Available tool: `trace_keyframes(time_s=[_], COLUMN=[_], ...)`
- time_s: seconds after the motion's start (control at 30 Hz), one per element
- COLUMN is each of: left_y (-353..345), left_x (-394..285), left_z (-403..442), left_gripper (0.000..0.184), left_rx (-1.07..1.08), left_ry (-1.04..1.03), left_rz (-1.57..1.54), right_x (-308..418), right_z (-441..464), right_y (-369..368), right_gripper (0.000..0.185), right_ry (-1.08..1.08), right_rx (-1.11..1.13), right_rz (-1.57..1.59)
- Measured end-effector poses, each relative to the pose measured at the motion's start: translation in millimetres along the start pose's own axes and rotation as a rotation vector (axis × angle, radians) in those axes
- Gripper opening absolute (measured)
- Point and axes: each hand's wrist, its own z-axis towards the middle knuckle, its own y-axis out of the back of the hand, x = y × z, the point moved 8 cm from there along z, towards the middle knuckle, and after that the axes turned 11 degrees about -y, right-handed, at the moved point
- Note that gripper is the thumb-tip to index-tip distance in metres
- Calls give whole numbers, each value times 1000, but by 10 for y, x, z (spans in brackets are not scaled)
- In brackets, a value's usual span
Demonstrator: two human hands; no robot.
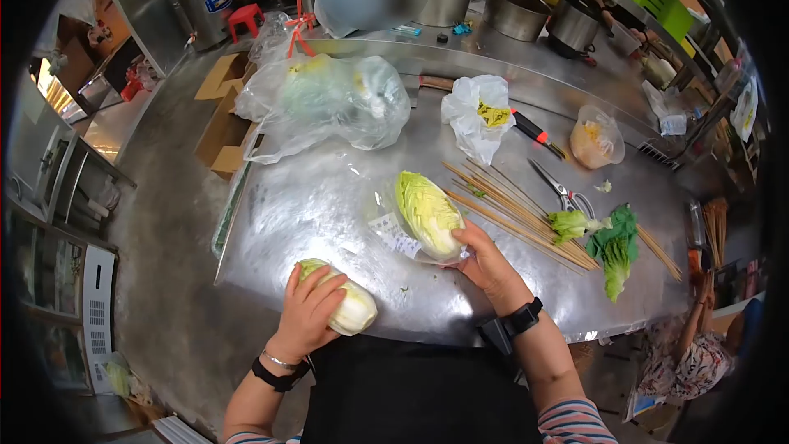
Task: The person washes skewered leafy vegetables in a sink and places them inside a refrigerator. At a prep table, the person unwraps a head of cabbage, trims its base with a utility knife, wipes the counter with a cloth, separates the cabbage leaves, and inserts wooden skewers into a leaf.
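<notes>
My left hand (311, 311) is wrapped round a pale napa cabbage (354, 310) at the near edge of the steel table (271, 222). To its right and farther back, a second, yellow-green cabbage (426, 210) lies on a clear plastic bag (388, 226) with printed marks. My right hand (485, 259) grips the white base end of that cabbage, fingers partly hidden beneath it. Beside it on the right are long wooden skewers (509, 218), scissors (567, 195) and loose green leaves (615, 251).
A large plastic bag of vegetables (337, 103) sits at the back left. Behind the skewers are a white bag (477, 119), a red-and-black handled tool (530, 126) and a plastic tub (597, 138). Pots (516, 12) stand on the rear counter. Another person (699, 353) is at the far right.
</notes>
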Motion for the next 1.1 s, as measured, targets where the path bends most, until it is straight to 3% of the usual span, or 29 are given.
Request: trace_keyframes(time_s=[0.07, 0.13, 0.2, 0.3, 0.33, 0.4, 0.47, 0.5, 0.53, 0.6, 0.67, 0.73, 0.8, 0.83, 0.87, 0.9, 0.93, 1.0, 1.03, 1.07, 1.1], left_y=[185, 250, 263, -127, -179, -310, -383, -434, -484, -624, -738, -928, -698, -621, -493, -353, -261, 89, 219, 196, 194], left_x=[109, 151, 310, 503, 492, 505, 519, 505, 488, 496, 442, 377, 283, 312, 400, 436, 409, 361, 253, 265, 231], left_z=[-57, -19, -117, -133, -32, 127, 146, 138, 123, 52, -18, -14, 71, 116, 130, 178, 226, 434, 579, 596, 636], left_gripper=[60, 67, 67, 70, 79, 78, 79, 81, 81, 82, 81, 79, 75, 75, 73, 72, 72, 71, 72, 72, 74], left_rx=[-209, -248, -570, -810, -810, -841, -882, -916, -909, -929, -916, -795, -725, -678, -555, -444, -435, -119, -88, -91, -31], left_ry=[121, 152, 415, 629, 651, 539, 571, 599, 602, 716, 836, 794, 856, 839, 777, 705, 692, 560, 515, 509, 360], left_rz=[-20, -17, -524, -1400, -1534, -1900, -1953, -2012, -2022, -1984, -2003, -2142, -1919, -1939, -1678, -1416, -1420, -616, -424, -421, -171], right_x=[80, 322, 539, 838, 922, 1010, 1010, 1051, 984, 914, 540, 236, -114, -86, -115, -74, -15, 160, 274, 397, 566], right_z=[97, 180, 435, 1044, 1176, 1223, 1196, 1193, 1064, 535, 96, -333, -576, -794, -888, -1043, -1227, -1506, -1654, -1778, -1853], right_y=[-73, -140, -58, 59, 31, -71, -125, 59, 94, -50, -123, -188, -123, -180, -87, 35, 121, 469, 668, 875, 1080], right_gripper=[53, 52, 53, 59, 61, 63, 63, 63, 63, 63, 60, 40, 35, 33, 33, 33, 32, 29, 26, 23, 18], right_ry=[-9, 193, 252, 325, 321, 318, 224, 457, 452, 759, 826, 488, 283, 369, 377, 489, 599, 593, 626, 601, 592], right_rx=[-1, -72, -140, -194, -286, -374, -459, -596, -606, -653, -543, -295, -183, -206, -228, -330, -431, -617, -703, -797, -839], right_rz=[13, 81, 58, -19, -68, -123, -481, -781, -782, -1140, -1177, -872, -1011, -1069, -1064, -1189, -1316, -1365, -1317, -1240, -1126])
